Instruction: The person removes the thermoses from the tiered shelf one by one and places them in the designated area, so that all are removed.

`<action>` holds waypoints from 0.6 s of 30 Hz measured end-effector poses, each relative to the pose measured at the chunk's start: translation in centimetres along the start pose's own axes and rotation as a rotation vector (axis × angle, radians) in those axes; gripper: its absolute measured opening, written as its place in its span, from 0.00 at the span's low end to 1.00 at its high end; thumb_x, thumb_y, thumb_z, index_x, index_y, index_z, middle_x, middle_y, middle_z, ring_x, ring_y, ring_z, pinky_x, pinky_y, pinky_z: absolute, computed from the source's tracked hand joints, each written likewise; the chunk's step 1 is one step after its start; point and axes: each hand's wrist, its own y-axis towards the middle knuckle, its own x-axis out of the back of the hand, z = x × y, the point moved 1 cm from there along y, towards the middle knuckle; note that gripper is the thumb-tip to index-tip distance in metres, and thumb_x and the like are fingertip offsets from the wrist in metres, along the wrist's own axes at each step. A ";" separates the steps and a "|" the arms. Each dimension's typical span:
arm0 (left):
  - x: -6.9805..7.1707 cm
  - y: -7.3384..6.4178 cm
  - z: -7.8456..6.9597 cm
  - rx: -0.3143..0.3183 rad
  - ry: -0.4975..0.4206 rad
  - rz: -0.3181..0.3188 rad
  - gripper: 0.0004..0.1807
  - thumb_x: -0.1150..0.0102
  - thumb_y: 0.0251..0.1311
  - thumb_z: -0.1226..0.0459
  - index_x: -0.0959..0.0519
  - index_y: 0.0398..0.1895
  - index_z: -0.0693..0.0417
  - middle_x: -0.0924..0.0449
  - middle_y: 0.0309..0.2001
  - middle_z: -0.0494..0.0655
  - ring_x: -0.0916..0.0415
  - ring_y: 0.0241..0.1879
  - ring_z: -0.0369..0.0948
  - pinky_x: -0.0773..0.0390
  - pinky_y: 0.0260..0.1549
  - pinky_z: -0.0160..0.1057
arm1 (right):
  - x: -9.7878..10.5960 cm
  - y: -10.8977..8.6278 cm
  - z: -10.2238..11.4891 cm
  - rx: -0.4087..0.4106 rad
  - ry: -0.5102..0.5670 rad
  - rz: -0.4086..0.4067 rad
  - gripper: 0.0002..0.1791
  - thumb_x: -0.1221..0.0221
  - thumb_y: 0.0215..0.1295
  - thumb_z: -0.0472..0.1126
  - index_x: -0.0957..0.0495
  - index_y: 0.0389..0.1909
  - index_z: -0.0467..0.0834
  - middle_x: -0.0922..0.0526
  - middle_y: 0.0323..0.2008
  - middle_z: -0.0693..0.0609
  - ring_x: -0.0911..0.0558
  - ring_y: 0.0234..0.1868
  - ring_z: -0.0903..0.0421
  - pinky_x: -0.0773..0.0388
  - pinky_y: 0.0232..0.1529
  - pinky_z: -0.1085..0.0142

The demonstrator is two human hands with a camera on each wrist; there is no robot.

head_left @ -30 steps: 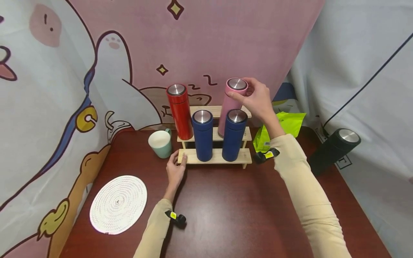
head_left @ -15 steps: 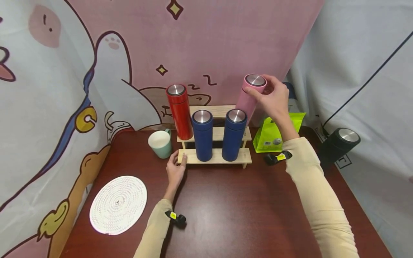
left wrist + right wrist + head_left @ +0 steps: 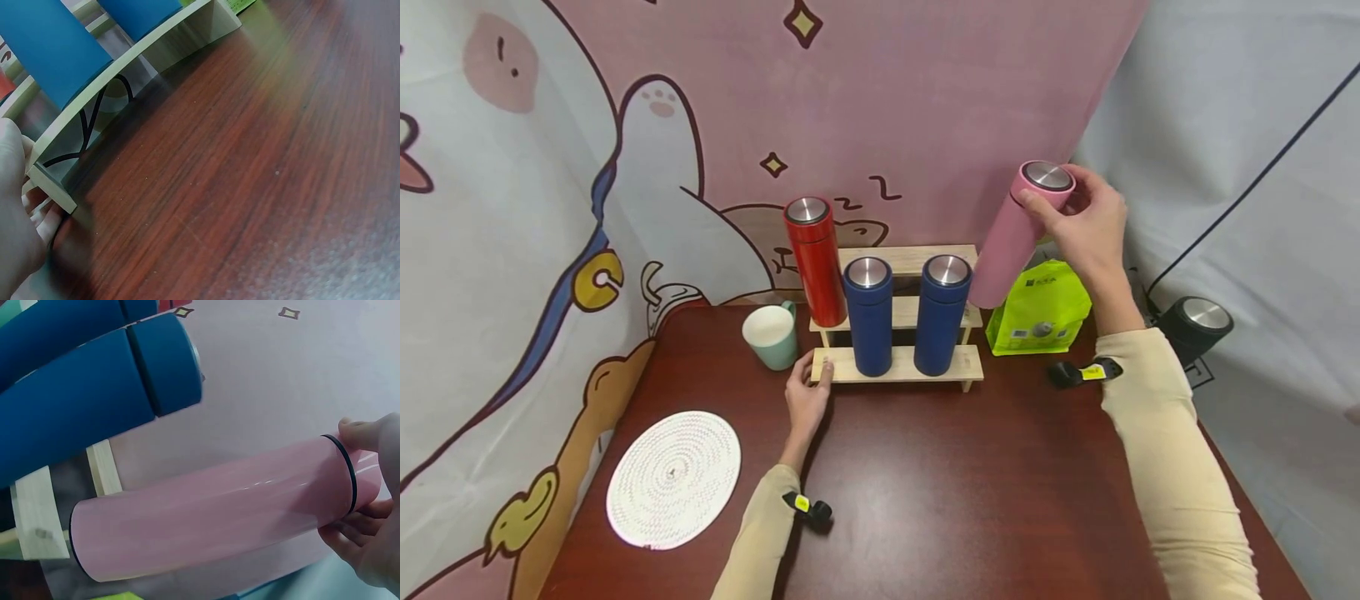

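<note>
My right hand (image 3: 1092, 225) grips a pink thermos flask (image 3: 1011, 246) around its lid end. The flask leans, its base lower left, beside the right end of a tiered wooden rack (image 3: 910, 364). In the right wrist view, thumb and fingers wrap the flask's (image 3: 212, 515) cap from both sides. My left hand (image 3: 807, 400) holds the left end of the rack's lowest shelf, thumb on top. On that shelf stand two blue flasks, one left (image 3: 871, 321) and one right (image 3: 942, 321). A red flask (image 3: 820, 267) stands on the shelf behind, at the left.
A bright green bag (image 3: 1041, 312) stands right of the rack, behind the pink flask. A black flask (image 3: 1195, 329) is farther right, partly hidden by the right arm. Left of the rack are a mint mug (image 3: 772, 337) and a round white woven mat (image 3: 673, 479).
My right hand has lifted the pink flask off the rack's middle shelf and carried it rightward and up, tilting it more. The left hand stays on the rack.
</note>
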 end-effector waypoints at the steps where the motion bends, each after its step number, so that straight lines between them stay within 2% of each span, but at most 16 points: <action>1: 0.0 0.0 0.0 -0.001 -0.001 0.001 0.26 0.32 0.65 0.58 0.23 0.65 0.52 0.14 0.49 0.58 0.17 0.50 0.48 0.22 0.42 0.31 | 0.3 0.0 -0.1 0.000 0.008 -0.004 0.36 0.30 0.60 0.55 0.25 0.66 0.44 0.19 0.56 0.46 0.22 0.46 0.63 0.23 0.50 0.77; 4: 0.0 0.0 0.1 0.002 -0.010 0.006 0.26 0.33 0.65 0.58 0.23 0.65 0.52 0.14 0.49 0.58 0.17 0.49 0.49 0.24 0.39 0.27 | 1.1 -0.1 -0.3 0.001 0.027 -0.016 0.34 0.30 0.59 0.53 0.24 0.65 0.43 0.19 0.51 0.52 0.22 0.44 0.63 0.25 0.46 0.79; 6: 0.0 -0.1 0.1 0.002 -0.014 0.007 0.26 0.33 0.65 0.58 0.23 0.65 0.52 0.14 0.49 0.59 0.17 0.48 0.49 0.23 0.39 0.28 | 1.8 -0.2 -0.4 -0.002 0.029 -0.023 0.33 0.30 0.59 0.52 0.24 0.64 0.43 0.20 0.49 0.56 0.22 0.43 0.63 0.26 0.44 0.79; 10: 0.0 -0.1 0.1 -0.002 -0.009 0.002 0.26 0.33 0.65 0.57 0.23 0.65 0.53 0.15 0.50 0.60 0.18 0.51 0.50 0.20 0.47 0.39 | 3.0 -0.6 -0.6 -0.018 0.007 -0.026 0.33 0.30 0.60 0.52 0.24 0.65 0.44 0.20 0.48 0.58 0.22 0.42 0.64 0.26 0.44 0.81; 14: -0.1 -0.1 0.1 -0.005 -0.012 -0.003 0.26 0.33 0.65 0.58 0.23 0.65 0.54 0.16 0.51 0.61 0.19 0.54 0.51 0.21 0.54 0.50 | 4.2 -1.2 -0.9 -0.056 -0.027 -0.028 0.34 0.30 0.60 0.53 0.25 0.66 0.46 0.20 0.48 0.59 0.22 0.42 0.66 0.27 0.44 0.81; 18: -0.1 0.0 0.1 0.004 -0.025 -0.004 0.26 0.32 0.64 0.60 0.23 0.65 0.53 0.15 0.50 0.59 0.18 0.52 0.49 0.20 0.51 0.45 | 5.3 -2.0 -1.6 -0.101 -0.088 -0.028 0.34 0.31 0.60 0.55 0.25 0.67 0.48 0.20 0.52 0.56 0.23 0.44 0.66 0.27 0.45 0.81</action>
